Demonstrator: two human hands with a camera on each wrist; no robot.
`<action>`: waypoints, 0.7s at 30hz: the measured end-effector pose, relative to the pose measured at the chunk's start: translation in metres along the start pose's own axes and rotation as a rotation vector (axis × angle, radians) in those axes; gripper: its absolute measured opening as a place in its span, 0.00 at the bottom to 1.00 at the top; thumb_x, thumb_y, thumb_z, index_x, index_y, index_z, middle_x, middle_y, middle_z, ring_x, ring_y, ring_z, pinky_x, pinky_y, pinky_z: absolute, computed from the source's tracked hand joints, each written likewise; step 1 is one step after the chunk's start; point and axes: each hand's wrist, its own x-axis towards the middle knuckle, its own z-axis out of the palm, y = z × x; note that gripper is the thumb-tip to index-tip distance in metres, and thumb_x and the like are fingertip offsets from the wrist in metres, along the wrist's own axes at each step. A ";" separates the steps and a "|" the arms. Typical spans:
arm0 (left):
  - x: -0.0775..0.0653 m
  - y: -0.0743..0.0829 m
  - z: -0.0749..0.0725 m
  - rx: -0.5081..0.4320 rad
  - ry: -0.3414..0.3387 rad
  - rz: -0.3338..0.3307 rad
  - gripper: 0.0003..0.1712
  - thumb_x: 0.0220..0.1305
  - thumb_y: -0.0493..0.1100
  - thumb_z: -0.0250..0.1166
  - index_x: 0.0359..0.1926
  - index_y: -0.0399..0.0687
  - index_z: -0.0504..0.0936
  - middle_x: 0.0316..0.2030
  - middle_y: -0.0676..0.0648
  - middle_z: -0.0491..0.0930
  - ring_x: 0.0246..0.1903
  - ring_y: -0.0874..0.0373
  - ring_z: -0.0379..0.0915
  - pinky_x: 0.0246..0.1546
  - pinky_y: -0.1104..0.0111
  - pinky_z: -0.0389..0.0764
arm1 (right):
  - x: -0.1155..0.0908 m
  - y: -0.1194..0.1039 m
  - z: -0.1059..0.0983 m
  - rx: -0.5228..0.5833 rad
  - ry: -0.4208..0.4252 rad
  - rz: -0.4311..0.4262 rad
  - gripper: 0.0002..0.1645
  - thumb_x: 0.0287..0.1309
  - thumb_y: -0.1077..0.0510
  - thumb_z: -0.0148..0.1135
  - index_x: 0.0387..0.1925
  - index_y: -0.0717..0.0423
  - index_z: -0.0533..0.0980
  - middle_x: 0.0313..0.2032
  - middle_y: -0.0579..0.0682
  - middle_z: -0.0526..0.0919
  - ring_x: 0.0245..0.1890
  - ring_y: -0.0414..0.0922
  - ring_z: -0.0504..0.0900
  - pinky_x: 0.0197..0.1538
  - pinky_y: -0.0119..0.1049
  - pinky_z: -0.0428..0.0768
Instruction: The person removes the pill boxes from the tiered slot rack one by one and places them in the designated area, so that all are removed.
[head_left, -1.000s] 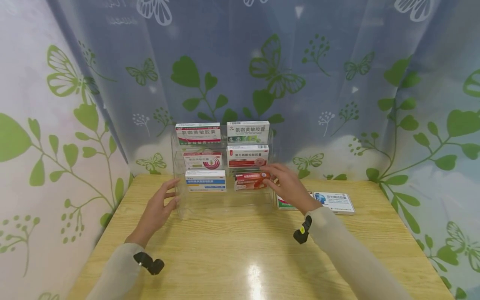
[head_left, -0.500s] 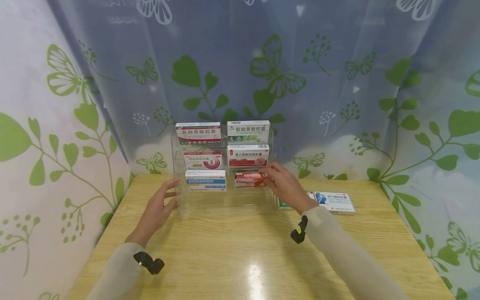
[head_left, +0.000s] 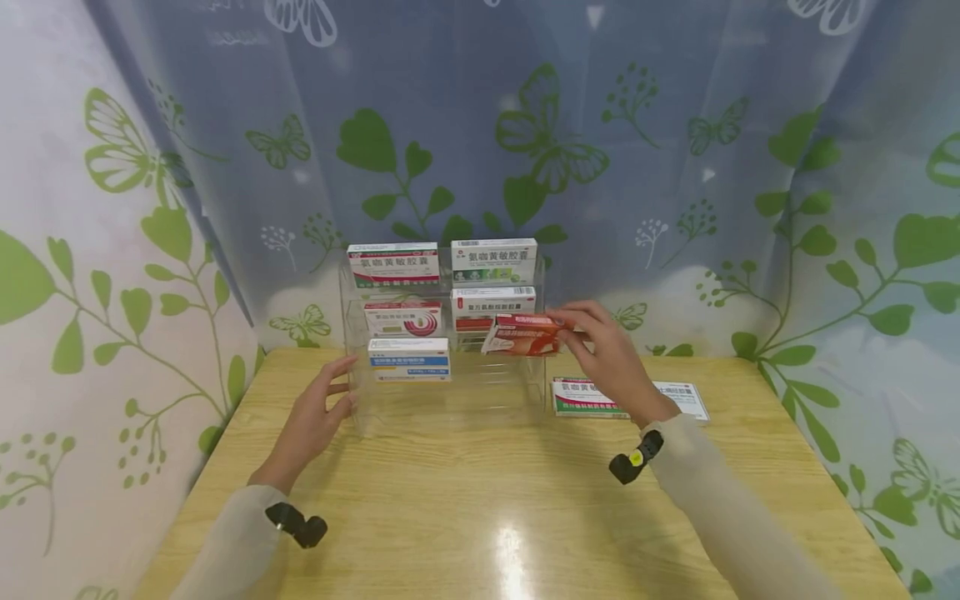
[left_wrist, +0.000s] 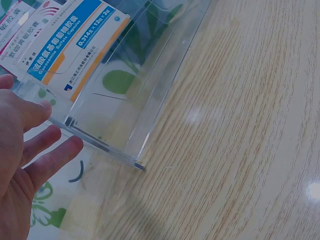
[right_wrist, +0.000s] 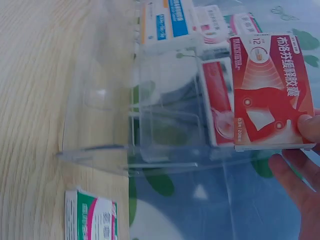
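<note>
In the head view, a clear rack [head_left: 480,402] stood on the worktop [head_left: 420,508] with boxes in two columns. The right hand [head_left: 611,358] held a red box [head_left: 517,336] by its right end, its grip closed on it between thumb and fingers. The red box was tilted, in front of the rack's right column, and hid the lower part of the white-and-red box [head_left: 491,300] in the middle row. Above that sat a green-and-white box [head_left: 495,260]. The left column held a red-and-green box [head_left: 393,265] on top, a box with a pink swirl [head_left: 402,319] in the middle and a blue-and-white box [head_left: 408,360] below. The left hand [head_left: 303,425] rested at the rack's left side, thumb and fingers apart. To the rack's right, a capsule box [head_left: 581,398] and a white box [head_left: 686,398] lay on the worktop, both partly covered by the right arm.

In the left wrist view, the left hand's loosely bent fingers lay against the rack's side edge, near the blue-and-white box.

In the right wrist view, the thumb pressed the red box's printed face, with fingers at its far side. Whether the red box touched the white-and-red box behind it could not be told.
</note>
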 end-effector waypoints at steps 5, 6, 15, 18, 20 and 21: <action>0.000 -0.001 0.000 0.003 -0.005 0.001 0.36 0.80 0.31 0.62 0.83 0.48 0.63 0.78 0.30 0.66 0.66 0.27 0.78 0.53 0.55 0.94 | -0.017 0.009 -0.021 -0.041 0.003 0.050 0.19 0.76 0.64 0.66 0.65 0.56 0.83 0.62 0.54 0.83 0.58 0.53 0.86 0.54 0.49 0.94; 0.000 -0.001 0.000 0.003 -0.007 -0.003 0.36 0.80 0.31 0.62 0.83 0.48 0.63 0.78 0.31 0.66 0.66 0.28 0.78 0.53 0.55 0.94 | -0.022 0.012 -0.024 -0.046 -0.005 0.069 0.19 0.77 0.63 0.66 0.65 0.56 0.83 0.62 0.55 0.83 0.58 0.54 0.86 0.53 0.50 0.94; 0.000 -0.001 0.000 0.001 -0.013 -0.001 0.37 0.80 0.31 0.62 0.83 0.48 0.63 0.78 0.31 0.66 0.66 0.29 0.79 0.54 0.54 0.94 | -0.074 0.047 -0.039 -0.076 -0.115 0.239 0.18 0.80 0.59 0.63 0.65 0.57 0.83 0.61 0.58 0.85 0.60 0.59 0.86 0.53 0.56 0.94; 0.000 0.000 0.000 0.005 -0.009 0.007 0.36 0.80 0.31 0.62 0.83 0.48 0.63 0.78 0.30 0.67 0.66 0.29 0.79 0.54 0.54 0.94 | -0.092 0.059 -0.038 -0.061 -0.141 0.282 0.17 0.80 0.59 0.64 0.64 0.58 0.83 0.60 0.59 0.87 0.58 0.60 0.87 0.53 0.53 0.94; -0.001 0.001 0.000 0.005 -0.008 0.005 0.36 0.80 0.31 0.62 0.83 0.48 0.63 0.78 0.30 0.67 0.66 0.29 0.79 0.54 0.54 0.94 | -0.103 0.066 -0.036 -0.051 -0.165 0.311 0.17 0.80 0.59 0.64 0.63 0.58 0.84 0.59 0.60 0.87 0.55 0.59 0.89 0.52 0.51 0.94; -0.001 0.001 0.000 0.006 -0.009 0.000 0.36 0.80 0.31 0.62 0.83 0.49 0.63 0.78 0.30 0.67 0.66 0.29 0.79 0.54 0.54 0.94 | -0.108 0.070 -0.035 -0.045 -0.178 0.328 0.16 0.79 0.59 0.64 0.62 0.59 0.84 0.58 0.61 0.88 0.53 0.58 0.90 0.51 0.50 0.94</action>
